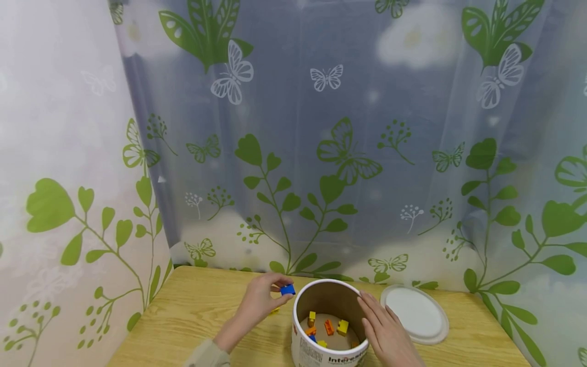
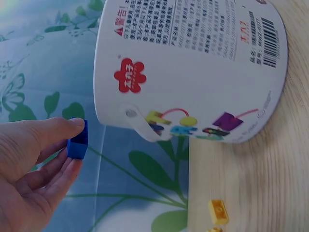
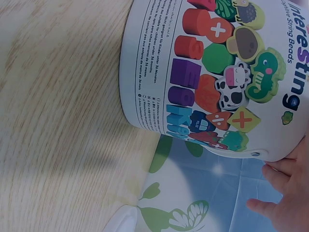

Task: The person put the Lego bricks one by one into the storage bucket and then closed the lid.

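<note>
At least six small plastic building blocks in yellow, orange and blue [image 1: 343, 327] lie scattered on the floor of a white cylindrical bucket with a printed label [image 1: 316, 354]. The bucket stands upright on a light wood-grain table [image 1: 183, 306].

Left hand [image 1: 263, 299]: thumb and fingers pinch one small blue plastic block [image 1: 287, 289], held just outside the bucket's left rim. In the left wrist view, block and bucket wall are apart.

Right hand [image 1: 390, 331]: fingers extended, little bent, resting against the right side of the rim; no block seen in it.

Outside the bucket: one small yellow plastic block [image 2: 218, 211] on the table, with a second yellow piece [image 2: 216, 230] cut off by the frame's lower edge. The round white plastic lid [image 1: 415, 313] is off and lies flat to the right of the bucket.

Progress, judged from layout: partway. Most visible blocks are inside, one is in hand, at least two remain on the table; lid not on. Direction of transfer, in or out: cannot tell from this instant alone.
</note>
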`<state>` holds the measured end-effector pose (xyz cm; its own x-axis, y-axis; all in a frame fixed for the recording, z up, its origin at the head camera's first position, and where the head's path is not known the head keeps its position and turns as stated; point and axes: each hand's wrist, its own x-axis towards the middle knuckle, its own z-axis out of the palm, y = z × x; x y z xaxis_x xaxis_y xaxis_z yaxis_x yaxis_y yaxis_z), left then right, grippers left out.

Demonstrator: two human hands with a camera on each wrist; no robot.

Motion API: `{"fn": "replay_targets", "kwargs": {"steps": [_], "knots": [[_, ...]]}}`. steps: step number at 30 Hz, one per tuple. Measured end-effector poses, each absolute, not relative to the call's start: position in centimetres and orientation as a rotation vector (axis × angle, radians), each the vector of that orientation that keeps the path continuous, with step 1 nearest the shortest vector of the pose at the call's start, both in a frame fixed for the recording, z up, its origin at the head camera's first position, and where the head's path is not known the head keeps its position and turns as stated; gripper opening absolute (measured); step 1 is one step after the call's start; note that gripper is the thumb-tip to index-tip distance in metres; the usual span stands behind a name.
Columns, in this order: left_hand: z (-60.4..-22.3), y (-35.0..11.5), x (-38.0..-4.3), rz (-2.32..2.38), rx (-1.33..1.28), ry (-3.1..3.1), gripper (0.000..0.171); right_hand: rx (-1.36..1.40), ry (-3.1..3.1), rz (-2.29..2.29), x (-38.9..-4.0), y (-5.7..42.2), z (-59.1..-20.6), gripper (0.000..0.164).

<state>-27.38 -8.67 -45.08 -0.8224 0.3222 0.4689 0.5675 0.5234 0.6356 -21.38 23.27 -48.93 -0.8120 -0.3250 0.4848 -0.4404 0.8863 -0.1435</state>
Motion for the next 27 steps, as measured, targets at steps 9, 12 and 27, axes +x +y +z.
{"fn": "replay_targets", "kwargs": {"steps": [9, 12, 27], "knots": [[-44.2, -6.2, -27.4, -1.205, -0.81, -2.456, 0.024, 0.573, -2.581, 0.335, -21.4, 23.3, -49.0, 0.046], [-44.0, -5.3, -27.4, -1.222, -0.838, -2.456, 0.024, 0.572, -2.581, 0.336, -21.4, 23.3, -48.9, 0.045], [-44.5, -1.8, -27.5, -1.174, -0.927, -2.534, 0.023, 0.546, -2.638, 0.346, -21.5, 23.2, -48.9, 0.044]]}}
